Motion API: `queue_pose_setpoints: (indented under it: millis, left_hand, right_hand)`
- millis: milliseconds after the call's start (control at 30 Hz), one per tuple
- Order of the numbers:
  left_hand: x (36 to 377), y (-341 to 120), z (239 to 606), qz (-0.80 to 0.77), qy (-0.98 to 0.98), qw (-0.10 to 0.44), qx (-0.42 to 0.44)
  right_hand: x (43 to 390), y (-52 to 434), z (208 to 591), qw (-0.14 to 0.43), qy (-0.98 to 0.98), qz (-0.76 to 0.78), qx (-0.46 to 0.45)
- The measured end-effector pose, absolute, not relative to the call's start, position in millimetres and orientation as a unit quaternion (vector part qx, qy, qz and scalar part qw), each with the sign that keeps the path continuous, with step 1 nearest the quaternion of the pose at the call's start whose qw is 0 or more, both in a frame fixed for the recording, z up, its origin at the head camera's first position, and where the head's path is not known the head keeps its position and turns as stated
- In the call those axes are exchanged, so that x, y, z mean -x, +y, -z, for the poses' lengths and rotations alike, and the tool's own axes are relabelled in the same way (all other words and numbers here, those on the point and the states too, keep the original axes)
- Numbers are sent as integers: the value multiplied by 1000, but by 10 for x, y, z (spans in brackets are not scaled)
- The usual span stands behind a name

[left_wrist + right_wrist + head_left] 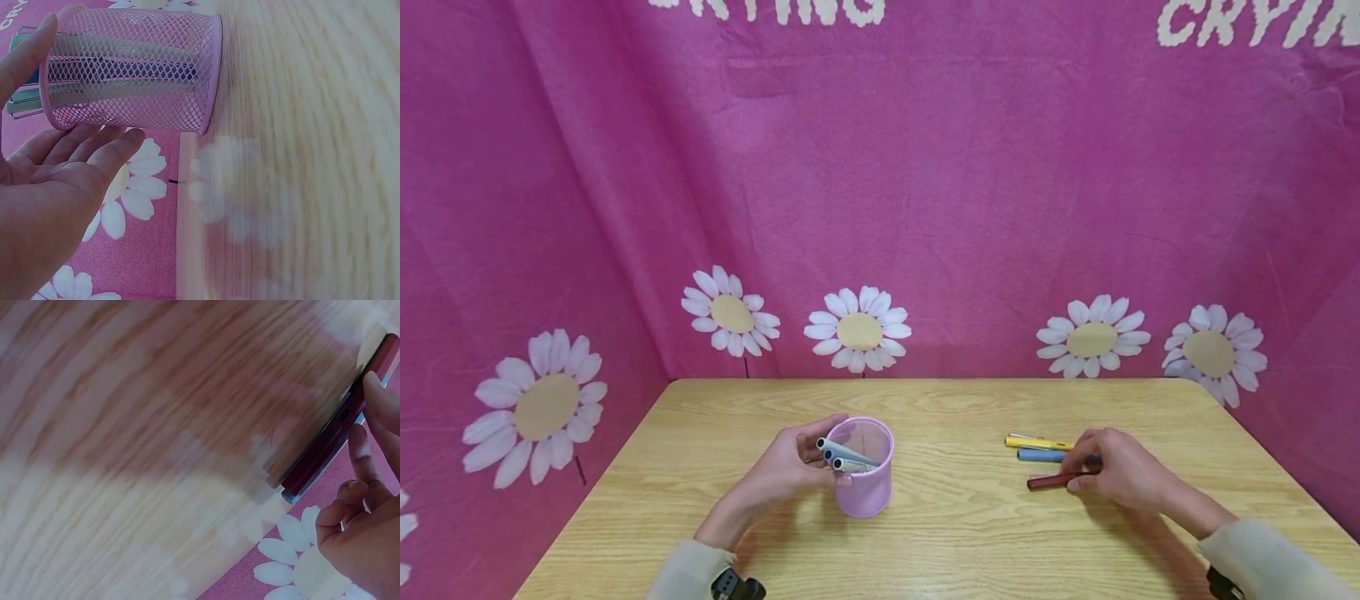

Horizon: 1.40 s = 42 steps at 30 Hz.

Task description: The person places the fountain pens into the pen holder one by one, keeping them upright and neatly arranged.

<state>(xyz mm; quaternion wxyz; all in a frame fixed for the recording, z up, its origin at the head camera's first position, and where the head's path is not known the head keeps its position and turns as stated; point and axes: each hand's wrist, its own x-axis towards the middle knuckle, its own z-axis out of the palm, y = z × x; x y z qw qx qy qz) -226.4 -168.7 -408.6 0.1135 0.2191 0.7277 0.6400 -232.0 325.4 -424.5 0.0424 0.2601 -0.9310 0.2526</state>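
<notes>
A pink mesh pen cup [865, 497] stands upright on the table at centre. Three pens lean in it: two pale green pens [25, 101] and a blue one between them. My left hand [786, 462] holds the cup from the left, thumb and fingers on opposite sides near the rim. To the right, my right hand [1122, 472] pinches a dark red pen [325, 447] between thumb and fingertips, the pen lying low along the tabletop. Just behind it lie a blue pen [1039, 455] and a yellow pen [1036, 442], their right ends partly hidden by the hand.
The wooden table [947, 550] runs back to a magenta curtain [910, 183] printed with white daisies. More curtain hangs along the left and right sides. Bare wood separates the cup from the loose pens.
</notes>
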Motion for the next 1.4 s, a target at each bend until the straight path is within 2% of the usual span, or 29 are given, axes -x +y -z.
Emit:
queue_pose_setpoints:
  millis: [433, 933, 1400]
  left_hand:
    - [2249, -1688, 4082, -643, 723, 111, -225]
    - [2250, -1687, 4080, -642, 725, 112, -223]
    - [2269, -1690, 4089, -644, 725, 117, -217]
  right_hand:
    - [2247, 3137, 4219, -85, -904, -347, -237]
    - [2203, 3057, 4278, -91, -885, -380, -255]
    - [2112, 2875, 4375, -74, -877, -403, -253]
